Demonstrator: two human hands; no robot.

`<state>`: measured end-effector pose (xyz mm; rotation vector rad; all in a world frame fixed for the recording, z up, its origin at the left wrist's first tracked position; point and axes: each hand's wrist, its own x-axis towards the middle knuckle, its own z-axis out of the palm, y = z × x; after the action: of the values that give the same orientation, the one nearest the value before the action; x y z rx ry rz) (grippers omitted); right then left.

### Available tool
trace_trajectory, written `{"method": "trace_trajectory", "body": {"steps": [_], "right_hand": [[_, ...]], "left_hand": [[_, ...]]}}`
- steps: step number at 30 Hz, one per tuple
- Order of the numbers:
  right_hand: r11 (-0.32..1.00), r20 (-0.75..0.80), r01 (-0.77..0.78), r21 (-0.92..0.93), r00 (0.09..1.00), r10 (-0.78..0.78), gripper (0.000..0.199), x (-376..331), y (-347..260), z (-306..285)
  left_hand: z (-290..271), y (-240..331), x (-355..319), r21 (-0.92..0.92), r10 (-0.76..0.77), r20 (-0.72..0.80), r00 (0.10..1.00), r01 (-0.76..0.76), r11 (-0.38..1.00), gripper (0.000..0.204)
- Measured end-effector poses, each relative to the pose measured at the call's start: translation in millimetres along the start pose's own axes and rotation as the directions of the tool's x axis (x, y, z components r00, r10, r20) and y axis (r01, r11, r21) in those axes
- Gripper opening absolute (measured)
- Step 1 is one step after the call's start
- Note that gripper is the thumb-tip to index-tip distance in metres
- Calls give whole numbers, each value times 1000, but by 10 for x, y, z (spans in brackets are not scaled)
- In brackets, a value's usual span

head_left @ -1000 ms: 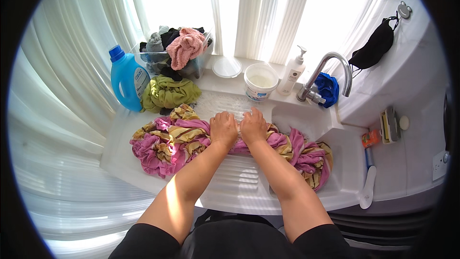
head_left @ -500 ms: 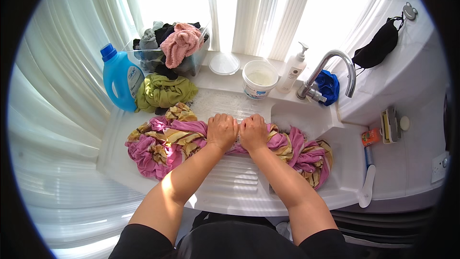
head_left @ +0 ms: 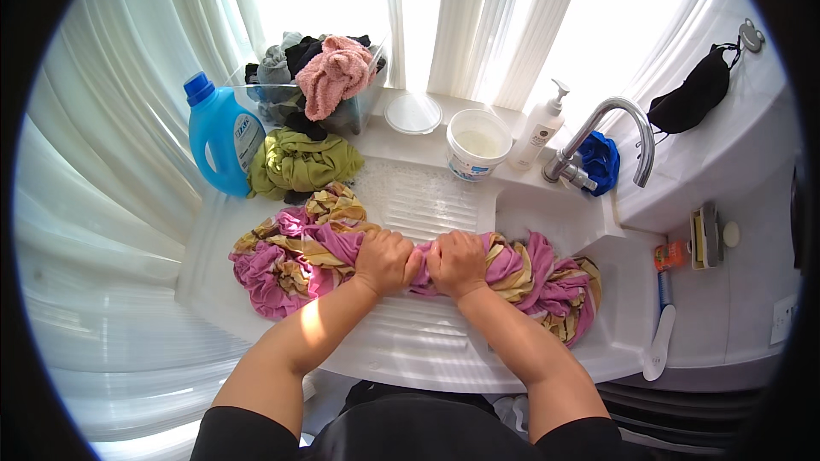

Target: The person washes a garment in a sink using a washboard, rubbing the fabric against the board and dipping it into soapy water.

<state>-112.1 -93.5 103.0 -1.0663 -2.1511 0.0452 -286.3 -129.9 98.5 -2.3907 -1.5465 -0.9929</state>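
Note:
A long, rumpled pink and yellow patterned cloth [head_left: 272, 266] lies across the white washboard sink [head_left: 401, 346], one bunched part on the left and another over the basin at the right. My left hand [head_left: 387, 261] is closed around its middle. Right beside it, my right hand [head_left: 458, 263] grips the same cloth, thumbs almost touching. Between and beyond the hands the cloth looks gathered into a narrow twist. Suds wet the ridged washboard behind it.
At the back left stand a blue detergent jug [head_left: 224, 138], a green cloth [head_left: 301, 164] and a clear bin of clothes [head_left: 363, 107]. Along the back ledge are a white lid [head_left: 412, 113], a white tub [head_left: 477, 145], a pump bottle [head_left: 538, 132] and a curved faucet [head_left: 611, 107]. A white-handled brush [head_left: 659, 341] lies at the right edge.
Both hands have come nearer to me along the washboard, still closed on the cloth. The cloth's middle has shifted toward me with them. The whole view has shifted slightly.

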Motion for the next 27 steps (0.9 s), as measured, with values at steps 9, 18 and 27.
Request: {"method": "trace_trajectory", "body": {"steps": [9,18,27], "right_hand": [[988,326,-120,100,942,81,29,11,-26,-199],[998,153,-50,25,987,46,14,59,-9,121],[1000,422,-9,-24,906,18,38,-251,-329,-436]], "left_hand": [[-200,65,54,-1,-212,200,957,216,976,30],[118,40,15,21,-190,-37,981,191,981,16],[-373,335,-285,-24,-109,164,980,115,993,29]]}}
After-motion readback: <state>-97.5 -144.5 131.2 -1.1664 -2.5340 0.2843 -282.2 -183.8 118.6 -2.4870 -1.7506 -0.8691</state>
